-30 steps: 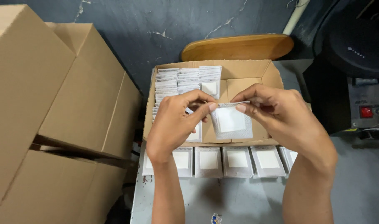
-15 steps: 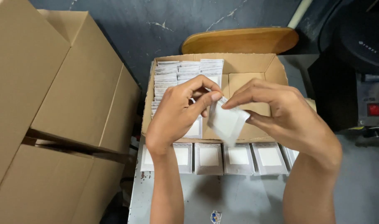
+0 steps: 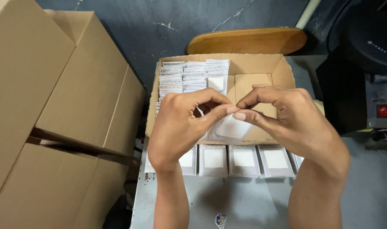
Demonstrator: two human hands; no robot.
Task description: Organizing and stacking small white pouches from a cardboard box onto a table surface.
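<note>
Hands (image 3: 235, 114) pinch white sachet (image 3: 231, 129) | open carton (image 3: 282, 70) behind | sachet row (image 3: 244, 160) below

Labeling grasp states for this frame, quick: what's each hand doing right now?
Left hand: closed, pinching the top edge of a small white packet.
Right hand: closed, pinching the same packet's top edge.

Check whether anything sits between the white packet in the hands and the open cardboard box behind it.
Nothing visible does. Both the left hand and right hand pinch the white packet right over the open cardboard box, above its bare right half; the stacked packets fill the left part.
</note>
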